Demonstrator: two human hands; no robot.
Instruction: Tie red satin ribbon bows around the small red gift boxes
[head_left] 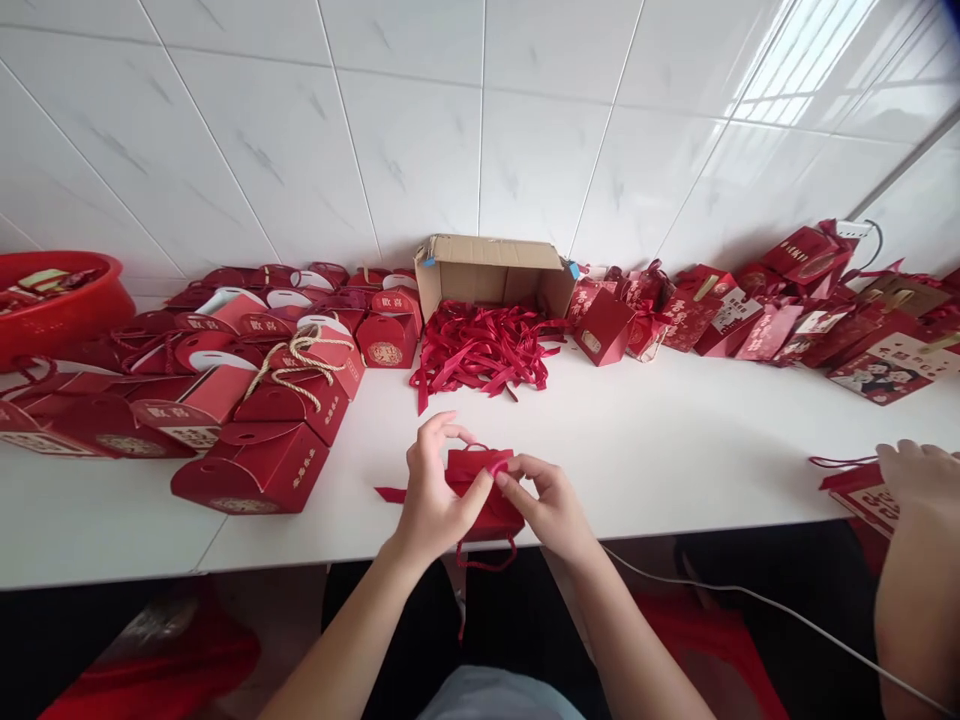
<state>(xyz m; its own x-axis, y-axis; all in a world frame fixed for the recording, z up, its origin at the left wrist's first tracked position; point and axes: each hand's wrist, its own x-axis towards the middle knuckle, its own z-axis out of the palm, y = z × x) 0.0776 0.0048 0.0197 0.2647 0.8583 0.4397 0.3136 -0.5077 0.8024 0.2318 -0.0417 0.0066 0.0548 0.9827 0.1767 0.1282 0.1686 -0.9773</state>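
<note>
A small red gift box (491,518) with cord handles lies at the table's front edge, between my two hands. Across its top runs a red ribbon (495,467), one tail of which sticks out to the left. My left hand (442,490) pinches the ribbon between thumb and finger, its other fingers curved over the box. From the other side, my right hand (547,500) grips the same ribbon with thumb and forefinger. The fingertips of both hands nearly meet there. Part of the box is covered by my hands.
An open cardboard box (491,250) spills a heap of red ribbons (487,345) at the back. Red boxes (255,465) crowd the left, near a red basin (60,310). More gift boxes (600,325) line the right. A co-worker's hand (926,490) rests at far right; a white cable (720,585) hangs below.
</note>
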